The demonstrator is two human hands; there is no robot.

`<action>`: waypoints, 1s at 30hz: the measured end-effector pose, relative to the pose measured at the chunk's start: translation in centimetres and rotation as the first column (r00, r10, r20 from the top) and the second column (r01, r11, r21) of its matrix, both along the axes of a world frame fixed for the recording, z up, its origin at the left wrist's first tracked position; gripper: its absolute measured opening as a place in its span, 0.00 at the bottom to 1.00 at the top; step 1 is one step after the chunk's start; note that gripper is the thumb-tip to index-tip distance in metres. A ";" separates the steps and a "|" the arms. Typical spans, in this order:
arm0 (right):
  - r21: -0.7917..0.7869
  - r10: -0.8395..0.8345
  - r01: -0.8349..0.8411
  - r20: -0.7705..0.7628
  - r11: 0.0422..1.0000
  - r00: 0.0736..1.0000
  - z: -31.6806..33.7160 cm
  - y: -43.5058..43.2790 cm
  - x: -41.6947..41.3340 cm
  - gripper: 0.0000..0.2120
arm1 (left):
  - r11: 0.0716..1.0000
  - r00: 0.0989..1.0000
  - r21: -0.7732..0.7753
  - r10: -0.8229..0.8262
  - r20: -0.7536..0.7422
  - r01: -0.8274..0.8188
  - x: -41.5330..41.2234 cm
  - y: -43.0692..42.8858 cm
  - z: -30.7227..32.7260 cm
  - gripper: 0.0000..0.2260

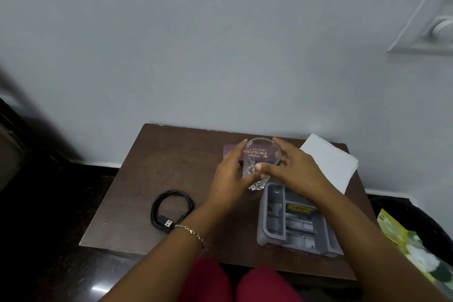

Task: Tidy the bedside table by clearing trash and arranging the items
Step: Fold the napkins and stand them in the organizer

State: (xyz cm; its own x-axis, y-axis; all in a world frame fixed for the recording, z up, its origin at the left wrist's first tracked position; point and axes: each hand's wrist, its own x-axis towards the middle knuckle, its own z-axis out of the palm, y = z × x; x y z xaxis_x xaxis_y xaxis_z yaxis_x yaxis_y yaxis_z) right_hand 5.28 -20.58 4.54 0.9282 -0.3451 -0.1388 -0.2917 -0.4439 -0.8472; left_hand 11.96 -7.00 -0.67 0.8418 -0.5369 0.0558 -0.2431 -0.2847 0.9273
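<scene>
Near the back of the bedside table [127, 179], both hands are around a clear drinking glass [261, 157]. The left hand [230, 176] curves against its left side with the fingers spread and bent, and the right hand [291, 169] wraps the right side, the thumb lying across the front of the glass. Both seem to press on it, so I judge the glass is gripped between them — whether it is lifted or rests on the wood, I cannot tell. Something small and crumpled, shiny like foil [256, 186], shows at the base of the glass; if it is inside or under it, I cannot say.

Behind the glass lies a purple spectacle case [230, 149], and a white folded tissue [331, 162] lies to the right. A grey plastic tray [277, 225] with compartments stands in front, and a coiled black cable [171, 206] lies well apart on the left.

The glass looks smooth, stiff and fragile — probably light, but slippery. A grip around the middle of the wall seems safest, not at the thin rim.
</scene>
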 end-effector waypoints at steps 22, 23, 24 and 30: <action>0.010 -0.043 0.042 0.117 0.999 0.992 -1.0 10.0 14.6 0.17 | 0.979 0.988 -0.163 0.102 -0.112 -0.120 12.3 11.3 2.2 0.27; -0.011 -0.035 0.037 0.106 0.999 0.994 -1.1 10.4 15.3 0.18 | 0.975 0.986 -0.182 0.107 -0.129 -0.130 12.8 11.5 1.9 0.27; -0.041 -0.028 0.032 0.092 0.999 0.995 -1.0 10.9 15.7 0.18 | 0.970 0.984 -0.203 0.107 -0.145 -0.136 13.3 11.7 1.6 0.26; -0.163 -0.049 0.065 0.103 0.985 0.993 -1.1 11.8 17.8 0.09 | 0.964 0.988 -0.252 0.051 -0.144 -0.087 15.3 12.3 0.6 0.23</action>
